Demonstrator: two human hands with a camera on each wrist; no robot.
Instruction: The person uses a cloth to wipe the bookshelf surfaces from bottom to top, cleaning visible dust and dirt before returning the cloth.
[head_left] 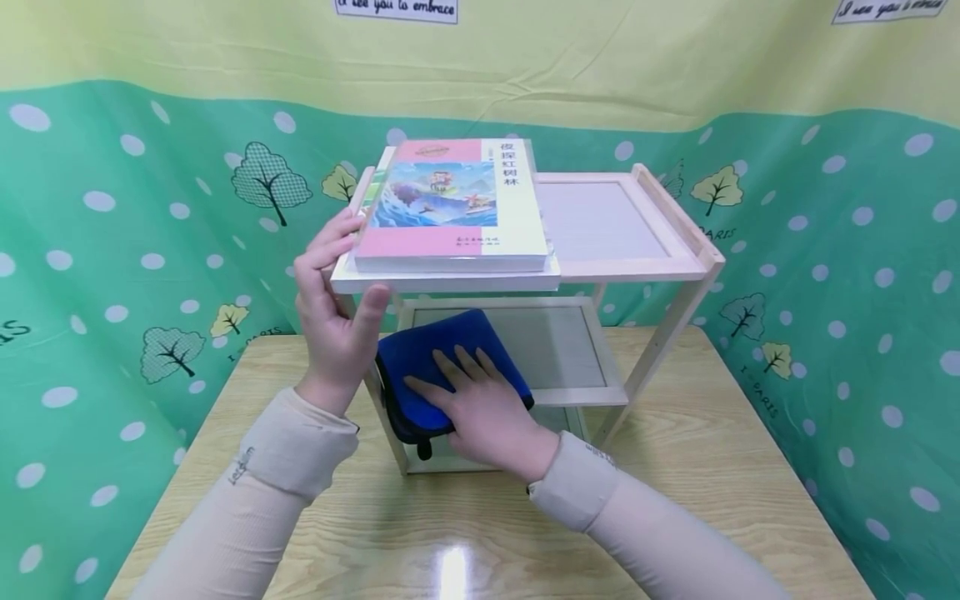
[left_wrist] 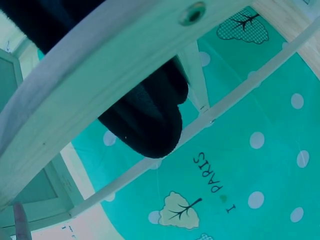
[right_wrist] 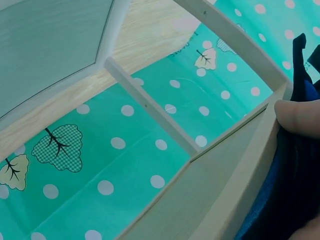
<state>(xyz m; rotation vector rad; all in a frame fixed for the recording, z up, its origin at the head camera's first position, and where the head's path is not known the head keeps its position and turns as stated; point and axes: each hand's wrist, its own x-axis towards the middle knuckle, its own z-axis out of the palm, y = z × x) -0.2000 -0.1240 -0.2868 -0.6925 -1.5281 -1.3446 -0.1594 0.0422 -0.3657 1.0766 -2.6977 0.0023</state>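
A blue zip pouch [head_left: 442, 333] with black edging lies tilted at the left of the rack's middle shelf, its front sticking out past the shelf edge. My right hand [head_left: 483, 412] rests on its top with fingers spread and fairly straight. In the right wrist view a thumb [right_wrist: 300, 117] touches near the shelf edge beside the pouch's dark side. My left hand [head_left: 333, 321] is at the left end of the book stack [head_left: 450, 283] on the top shelf, fingers along its side and thumb at the front. The top book [head_left: 517, 217] has a pink and white cover.
The pale wooden three-tier rack [head_left: 630, 271] stands on a wood-grain table [head_left: 675, 500]. Its top shelf [head_left: 600, 221] extends to the right of the books, with a raised side rail. A green and yellow patterned curtain [head_left: 97, 250] surrounds the table at the back and sides.
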